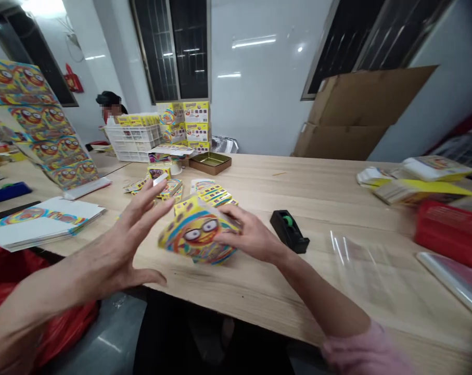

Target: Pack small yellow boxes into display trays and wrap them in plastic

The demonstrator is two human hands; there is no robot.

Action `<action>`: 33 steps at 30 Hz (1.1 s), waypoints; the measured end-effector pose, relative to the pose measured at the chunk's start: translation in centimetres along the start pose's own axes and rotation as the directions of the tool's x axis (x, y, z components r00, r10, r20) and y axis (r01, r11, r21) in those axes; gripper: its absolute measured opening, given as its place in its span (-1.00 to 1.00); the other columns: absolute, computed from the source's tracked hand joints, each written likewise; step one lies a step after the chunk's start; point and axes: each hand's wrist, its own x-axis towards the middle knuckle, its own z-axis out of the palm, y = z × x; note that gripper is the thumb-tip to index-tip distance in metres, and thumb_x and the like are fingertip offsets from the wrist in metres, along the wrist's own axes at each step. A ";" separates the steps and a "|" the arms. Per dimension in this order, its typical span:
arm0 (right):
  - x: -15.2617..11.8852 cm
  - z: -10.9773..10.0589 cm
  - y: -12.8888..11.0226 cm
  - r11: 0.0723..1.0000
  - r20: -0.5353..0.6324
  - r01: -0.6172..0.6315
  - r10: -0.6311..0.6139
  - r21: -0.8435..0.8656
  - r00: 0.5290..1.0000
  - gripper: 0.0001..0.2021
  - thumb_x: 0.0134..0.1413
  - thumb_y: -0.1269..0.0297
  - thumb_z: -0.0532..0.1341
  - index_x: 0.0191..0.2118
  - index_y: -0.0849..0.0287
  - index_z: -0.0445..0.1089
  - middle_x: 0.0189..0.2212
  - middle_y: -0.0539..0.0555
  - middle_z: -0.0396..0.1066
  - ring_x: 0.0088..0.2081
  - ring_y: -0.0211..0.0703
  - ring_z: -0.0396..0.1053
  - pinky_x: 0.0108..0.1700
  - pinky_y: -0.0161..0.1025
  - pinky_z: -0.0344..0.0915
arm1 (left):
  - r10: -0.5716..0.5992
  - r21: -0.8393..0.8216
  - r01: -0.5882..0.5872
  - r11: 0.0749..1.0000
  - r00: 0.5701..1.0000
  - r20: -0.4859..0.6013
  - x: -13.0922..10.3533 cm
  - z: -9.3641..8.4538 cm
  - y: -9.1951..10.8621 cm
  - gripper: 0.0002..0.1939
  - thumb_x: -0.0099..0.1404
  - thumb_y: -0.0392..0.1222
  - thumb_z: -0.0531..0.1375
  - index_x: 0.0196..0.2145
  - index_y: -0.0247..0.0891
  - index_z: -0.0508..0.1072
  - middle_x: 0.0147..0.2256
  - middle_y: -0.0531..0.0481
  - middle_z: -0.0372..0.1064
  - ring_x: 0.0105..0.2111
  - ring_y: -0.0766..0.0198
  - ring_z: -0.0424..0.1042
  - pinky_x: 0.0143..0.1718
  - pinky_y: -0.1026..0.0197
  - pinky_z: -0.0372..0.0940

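My right hand grips a yellow printed carton piece by its right side; it shows a cartoon face with glasses and is slightly blurred. To its left, my left hand is raised with thumb and fingers spread, touching nothing. Behind the carton piece lie more yellow printed pieces and small printed cartons. A black tape dispenser with a green core stands right of my right hand.
Flat printed sheets are stacked at the left, near a tall printed display. Behind are a white crate, a tin tray and a person. Clear film and a red box lie right.
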 end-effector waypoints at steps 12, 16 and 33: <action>-9.8 -8.6 8.9 0.905 -0.472 -0.203 0.375 0.374 0.798 -0.43 -0.40 0.01 0.52 -0.19 0.12 0.45 -0.16 0.08 0.57 -0.07 0.06 0.51 0.10 0.04 0.40 | 0.058 0.006 -0.058 0.998 0.995 0.076 3.2 20.7 -0.8 -0.42 0.34 0.03 0.04 0.26 -0.19 0.23 0.12 -0.33 0.39 0.13 -0.34 0.34 0.04 -0.39 0.28; -10.8 -8.8 9.9 0.926 -0.486 -0.219 0.350 0.307 0.801 -0.46 -0.28 -0.05 0.47 -0.15 0.11 0.46 -0.11 0.11 0.54 -0.04 0.05 0.48 0.13 0.01 0.38 | 0.139 -0.055 -0.132 0.990 0.979 0.147 2.6 19.5 -5.9 -0.49 0.37 0.13 0.00 0.23 0.04 0.24 0.13 0.02 0.43 0.13 -0.14 0.38 0.07 -0.27 0.33; -3.8 -2.1 14.5 0.893 -0.250 -0.236 0.346 0.383 0.904 -0.52 -0.42 0.03 0.53 -0.28 0.15 0.54 -0.26 0.07 0.59 -0.14 0.06 0.51 0.00 0.03 0.44 | -0.463 -0.009 0.486 0.874 0.839 0.286 -2.6 25.1 6.6 -0.60 0.45 -0.17 0.00 0.16 -0.35 0.33 0.04 -0.35 0.41 -0.07 -0.01 0.49 -0.21 0.07 0.42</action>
